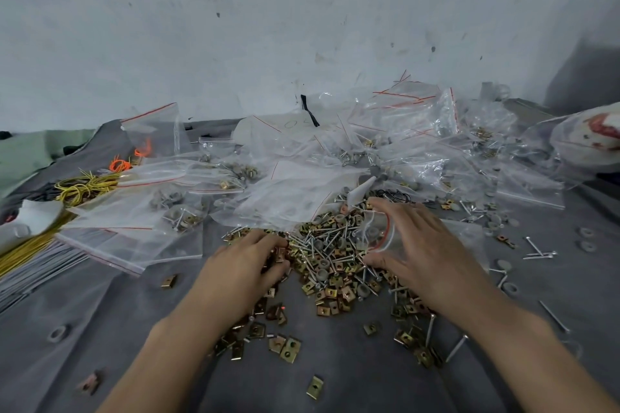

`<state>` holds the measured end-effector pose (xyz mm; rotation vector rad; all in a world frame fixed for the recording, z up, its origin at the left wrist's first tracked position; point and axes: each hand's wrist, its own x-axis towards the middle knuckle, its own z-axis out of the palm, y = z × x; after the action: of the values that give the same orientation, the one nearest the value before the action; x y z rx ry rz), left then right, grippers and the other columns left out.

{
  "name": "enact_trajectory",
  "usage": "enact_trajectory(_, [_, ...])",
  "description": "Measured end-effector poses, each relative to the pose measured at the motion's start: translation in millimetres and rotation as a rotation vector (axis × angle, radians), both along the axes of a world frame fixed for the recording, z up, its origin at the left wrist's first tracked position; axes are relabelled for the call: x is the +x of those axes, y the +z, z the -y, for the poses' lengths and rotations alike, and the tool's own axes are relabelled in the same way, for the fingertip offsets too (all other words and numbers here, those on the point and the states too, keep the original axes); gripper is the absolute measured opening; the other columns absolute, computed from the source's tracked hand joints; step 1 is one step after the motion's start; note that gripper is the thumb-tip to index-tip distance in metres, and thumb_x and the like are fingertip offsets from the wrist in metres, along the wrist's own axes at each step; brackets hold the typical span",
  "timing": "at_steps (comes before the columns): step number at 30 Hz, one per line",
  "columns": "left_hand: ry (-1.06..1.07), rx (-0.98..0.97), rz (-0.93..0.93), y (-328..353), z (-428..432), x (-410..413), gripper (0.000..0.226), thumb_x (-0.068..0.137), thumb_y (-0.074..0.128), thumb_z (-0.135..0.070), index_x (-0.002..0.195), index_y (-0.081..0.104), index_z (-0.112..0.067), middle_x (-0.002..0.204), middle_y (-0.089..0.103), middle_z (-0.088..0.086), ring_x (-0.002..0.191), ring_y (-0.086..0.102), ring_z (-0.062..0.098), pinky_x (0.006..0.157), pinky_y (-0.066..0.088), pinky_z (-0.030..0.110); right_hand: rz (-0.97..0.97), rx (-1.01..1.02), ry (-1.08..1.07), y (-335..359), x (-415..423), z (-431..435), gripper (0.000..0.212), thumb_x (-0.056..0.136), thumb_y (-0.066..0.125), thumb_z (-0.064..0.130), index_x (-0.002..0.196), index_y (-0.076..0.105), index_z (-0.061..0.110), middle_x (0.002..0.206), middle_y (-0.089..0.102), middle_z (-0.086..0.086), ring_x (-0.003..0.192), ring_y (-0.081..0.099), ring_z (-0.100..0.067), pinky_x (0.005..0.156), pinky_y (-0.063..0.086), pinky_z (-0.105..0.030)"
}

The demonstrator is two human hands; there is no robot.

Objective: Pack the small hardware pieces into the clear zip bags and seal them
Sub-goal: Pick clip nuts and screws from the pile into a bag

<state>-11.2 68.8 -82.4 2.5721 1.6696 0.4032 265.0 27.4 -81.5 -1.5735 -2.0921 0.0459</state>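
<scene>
Head view: right hand (419,245) grips zip bag (375,231) at hardware pile (330,253); left hand (245,270) in it, grip unclear.

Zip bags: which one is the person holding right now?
The small bag in the right hand, at the hardware pile; the other bags lie loose behind.

Two hands show: the left hand (248,265) and the right hand (416,245), with one small zip bag (379,231) in the right. The heap of clip nuts, screws and grey washers (332,258) at centre runs to hundreds, beyond counting. The clear zip bags (369,151) piled across the middle number perhaps several dozen; they overlap too much to be sure. Three lone clip nuts (314,387) lie along the lower left and lower centre. Two orange wire loops (120,164) sit at upper left.
</scene>
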Motion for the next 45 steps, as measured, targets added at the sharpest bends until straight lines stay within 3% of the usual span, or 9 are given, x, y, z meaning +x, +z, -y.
enact_trajectory(8, [-0.090,0.050,0.043,7,4,25,0.038,0.100,0.043,-0.048,0.136,0.048,-0.039,0.128,0.054,-0.014,0.124,0.044,0.013,0.107,0.032,0.034,0.001,0.014,-0.038,2,3,-3,0.078,0.079,0.033,0.076,0.147,0.012,0.043,0.147,0.042,0.010,0.135,0.034,-0.013,0.105,0.023,-0.024])
enact_trajectory(14, [-0.150,0.057,-0.123,-4,6,45,0.041,0.104,0.033,-0.044,0.144,0.040,-0.041,0.128,0.045,-0.012,0.122,0.038,0.014,0.106,0.031,0.032,-0.017,0.041,-0.052,1,6,-2,0.077,0.082,0.041,0.071,0.148,0.012,0.042,0.145,0.044,0.007,0.135,0.034,-0.015,0.106,0.022,-0.027])
enact_trajectory(21, [-0.158,0.069,-0.067,-1,1,50,0.025,0.100,0.046,-0.045,0.119,0.057,-0.032,0.116,0.050,-0.012,0.112,0.043,0.011,0.101,0.034,0.030,-0.034,0.088,-0.039,2,8,-1,0.075,0.083,0.039,0.071,0.147,0.016,0.039,0.141,0.047,0.006,0.132,0.034,-0.011,0.112,0.023,-0.032])
enact_trajectory(23, [-0.170,0.027,0.152,2,2,52,0.017,0.098,0.053,-0.040,0.111,0.058,-0.030,0.105,0.059,-0.014,0.101,0.052,0.006,0.092,0.041,0.026,-0.032,0.114,-0.034,3,7,0,0.074,0.083,0.038,0.070,0.146,0.018,0.037,0.138,0.049,0.005,0.127,0.031,-0.007,0.112,0.022,-0.033])
enact_trajectory(26, [-0.109,-0.317,0.811,16,3,58,0.016,0.097,0.059,-0.027,0.112,0.063,-0.024,0.097,0.072,-0.005,0.091,0.066,0.006,0.075,0.049,0.016,-0.034,0.104,-0.036,4,7,0,0.076,0.082,0.035,0.072,0.147,0.016,0.039,0.141,0.047,0.006,0.129,0.028,-0.006,0.113,0.020,-0.032])
enact_trajectory(28, [-0.093,-0.534,1.196,23,4,60,0.022,0.097,0.058,-0.021,0.117,0.064,-0.017,0.104,0.075,-0.002,0.093,0.067,0.007,0.075,0.049,0.020,-0.038,0.096,-0.037,3,7,-1,0.076,0.081,0.034,0.073,0.147,0.014,0.040,0.143,0.044,0.007,0.131,0.026,-0.006,0.114,0.020,-0.032])
enact_trajectory(30, [-0.095,-0.664,1.411,28,5,62,0.027,0.096,0.057,-0.019,0.121,0.063,-0.011,0.107,0.074,0.001,0.095,0.065,0.009,0.080,0.048,0.025,-0.047,0.097,-0.036,4,7,-1,0.076,0.081,0.032,0.073,0.147,0.014,0.040,0.144,0.043,0.007,0.131,0.026,-0.006,0.115,0.022,-0.033])
enact_trajectory(35, [-0.108,-0.784,1.560,32,7,63,0.032,0.090,0.059,-0.018,0.120,0.064,-0.011,0.106,0.073,0.002,0.092,0.066,0.012,0.085,0.045,0.029,-0.046,0.120,-0.032,5,7,-1,0.074,0.082,0.035,0.071,0.147,0.015,0.039,0.143,0.044,0.007,0.129,0.026,-0.005,0.113,0.020,-0.032])
enact_trajectory(45, [-0.148,-0.767,1.622,27,6,60,0.035,0.081,0.064,-0.011,0.115,0.071,-0.017,0.106,0.073,0.003,0.085,0.068,0.011,0.084,0.051,0.031,-0.032,0.132,-0.037,5,6,1,0.074,0.083,0.034,0.070,0.147,0.014,0.039,0.147,0.043,0.006,0.131,0.024,-0.005,0.114,0.018,-0.031])
